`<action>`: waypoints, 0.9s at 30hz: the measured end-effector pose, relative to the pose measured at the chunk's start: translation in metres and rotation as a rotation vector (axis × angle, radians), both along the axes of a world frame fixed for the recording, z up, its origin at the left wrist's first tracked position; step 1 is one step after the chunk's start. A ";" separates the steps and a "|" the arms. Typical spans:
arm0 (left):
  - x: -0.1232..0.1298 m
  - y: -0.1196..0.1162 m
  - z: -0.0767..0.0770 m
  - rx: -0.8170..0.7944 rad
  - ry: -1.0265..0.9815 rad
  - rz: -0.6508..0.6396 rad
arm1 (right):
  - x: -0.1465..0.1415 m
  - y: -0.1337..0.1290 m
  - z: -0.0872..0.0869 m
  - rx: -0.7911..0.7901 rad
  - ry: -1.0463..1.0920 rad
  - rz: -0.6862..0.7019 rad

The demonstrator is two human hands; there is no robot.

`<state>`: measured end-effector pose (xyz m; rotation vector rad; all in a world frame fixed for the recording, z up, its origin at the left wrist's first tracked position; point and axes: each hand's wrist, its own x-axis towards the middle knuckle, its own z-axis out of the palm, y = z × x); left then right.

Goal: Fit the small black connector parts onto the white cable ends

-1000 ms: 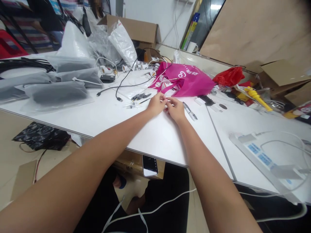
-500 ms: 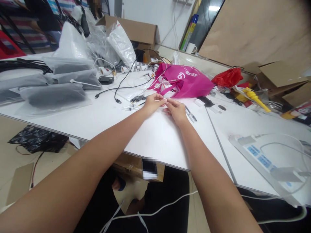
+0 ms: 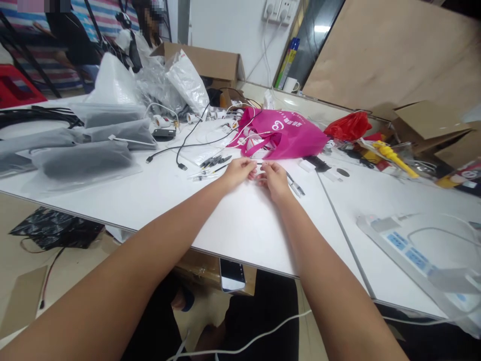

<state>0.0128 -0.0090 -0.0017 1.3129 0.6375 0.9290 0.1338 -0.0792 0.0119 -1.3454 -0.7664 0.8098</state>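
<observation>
My left hand [image 3: 240,171] and my right hand [image 3: 273,176] are close together over the white table [image 3: 244,220], fingertips pinched. A thin pen part [image 3: 259,163], dark where it shows, spans the small gap between them; the fingers hide most of it. Left of my left hand lie several black pen caps [image 3: 216,161], with clear pen barrels [image 3: 203,176] and a thin refill near them. Just right of my right hand, a few pens or pen parts [image 3: 295,184] rest on the table.
Behind my hands lies a magenta bag [image 3: 296,135]. Black cables [image 3: 182,145] and grey plastic packages [image 3: 82,155] are to the left. A power strip [image 3: 409,250] sits at the right, past a table seam. A phone [image 3: 232,276] rests on a box below the table edge.
My hands have drawn slightly apart, and a dark bit of the pen part now shows between them. The whole scene sits a little lower in view.
</observation>
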 end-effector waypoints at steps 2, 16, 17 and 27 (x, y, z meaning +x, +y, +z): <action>-0.001 -0.001 -0.001 0.056 0.043 -0.024 | 0.000 0.000 -0.002 0.010 0.014 0.023; 0.000 -0.002 0.004 0.090 0.098 -0.033 | 0.005 0.000 -0.004 0.040 0.015 0.089; 0.000 -0.002 0.004 0.098 0.109 -0.034 | 0.006 0.000 -0.004 0.039 0.017 0.081; 0.001 -0.001 0.001 0.145 0.163 -0.019 | 0.008 0.000 -0.007 0.029 -0.004 0.040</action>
